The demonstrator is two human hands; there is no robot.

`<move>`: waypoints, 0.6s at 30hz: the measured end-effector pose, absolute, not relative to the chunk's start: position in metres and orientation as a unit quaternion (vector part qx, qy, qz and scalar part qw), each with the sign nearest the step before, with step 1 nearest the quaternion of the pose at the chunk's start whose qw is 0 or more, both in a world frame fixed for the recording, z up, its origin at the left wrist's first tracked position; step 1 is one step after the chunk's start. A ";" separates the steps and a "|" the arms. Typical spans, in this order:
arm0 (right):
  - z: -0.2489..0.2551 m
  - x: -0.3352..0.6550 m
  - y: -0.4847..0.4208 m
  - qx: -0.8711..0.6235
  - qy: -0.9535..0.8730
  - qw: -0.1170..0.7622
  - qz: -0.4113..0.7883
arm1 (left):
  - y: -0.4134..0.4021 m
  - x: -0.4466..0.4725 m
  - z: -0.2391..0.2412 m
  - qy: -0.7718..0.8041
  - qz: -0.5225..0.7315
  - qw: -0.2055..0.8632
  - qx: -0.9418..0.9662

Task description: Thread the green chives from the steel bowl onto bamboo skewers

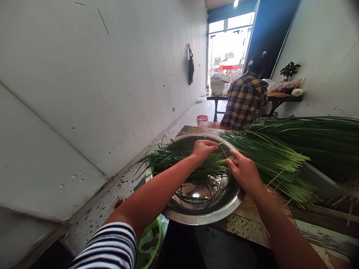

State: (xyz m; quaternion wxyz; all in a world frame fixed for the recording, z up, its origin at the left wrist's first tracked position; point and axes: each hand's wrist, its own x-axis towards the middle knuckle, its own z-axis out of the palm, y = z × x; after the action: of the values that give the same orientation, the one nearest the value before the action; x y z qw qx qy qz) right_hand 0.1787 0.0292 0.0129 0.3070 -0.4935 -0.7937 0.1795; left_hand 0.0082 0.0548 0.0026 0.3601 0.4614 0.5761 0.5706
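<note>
My left hand (pixel 203 148) is over a wide steel basin (pixel 213 213), its fingers curled around a bunch of green chive stalks (pixel 174 157) that lies across the basin. My right hand (pixel 243 169) is just to the right, with fingers pinched on the stalk ends and a thin wooden skewer (pixel 223 150) that runs between the two hands. A few loose stalks lie in the wet bottom of the basin.
A big heap of chives (pixel 294 145) lies on the table to the right, with wooden skewers (pixel 347 194) beyond it. A green bowl (pixel 153 241) sits below the basin. A person in a plaid shirt (pixel 245 102) sits ahead, facing away. A white wall runs along the left.
</note>
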 end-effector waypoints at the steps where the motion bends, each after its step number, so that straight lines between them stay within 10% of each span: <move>1: 0.013 0.179 0.029 -0.494 -0.794 0.307 0.178 | 0.055 0.008 0.002 0.577 0.571 0.358 0.462; 18: 0.011 0.180 0.032 -0.489 -0.800 0.301 0.175 | 0.054 0.010 0.002 0.595 0.567 0.337 0.458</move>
State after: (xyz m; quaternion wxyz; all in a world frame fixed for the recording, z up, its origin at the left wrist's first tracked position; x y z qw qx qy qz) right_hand 0.1796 0.0323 0.0114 0.3011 -0.4893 -0.7995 0.1753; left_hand 0.0098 0.0544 0.0020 0.3373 0.4583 0.5954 0.5672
